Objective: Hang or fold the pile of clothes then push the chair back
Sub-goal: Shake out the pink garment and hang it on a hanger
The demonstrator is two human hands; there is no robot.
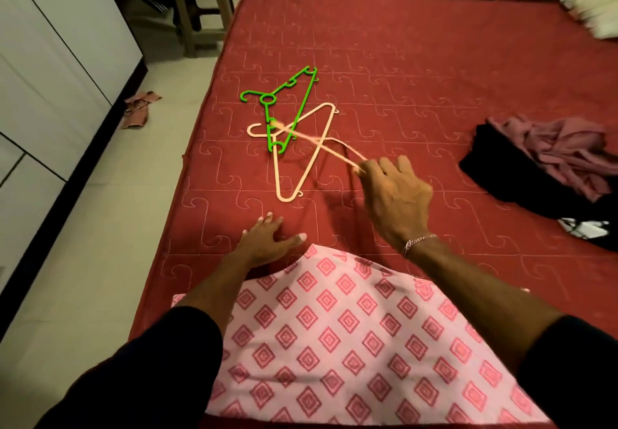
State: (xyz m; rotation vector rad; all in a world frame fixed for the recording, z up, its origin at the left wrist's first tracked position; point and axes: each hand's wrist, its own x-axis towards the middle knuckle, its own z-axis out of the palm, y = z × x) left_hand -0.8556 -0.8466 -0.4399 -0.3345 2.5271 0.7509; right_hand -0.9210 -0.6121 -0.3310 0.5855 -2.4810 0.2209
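Red quilted bed (418,60) fills the view. Pink diamond-print garment (334,345) lies flat at the near edge, under both forearms. Pile of clothes (548,164), mauve over black, sits at the right edge of the bed. Right hand (398,191) is raised above the mattress, arm extended forward, grip pinched on a blurred pink hanger (321,142). Left hand (267,238) is palm down on the bed just beyond the garment's top edge, fingers spread, grip released. Peach hanger (309,157) and green hanger (301,100) lie overlapped mid-bed. Stool (200,3) stands beside the far left corner.
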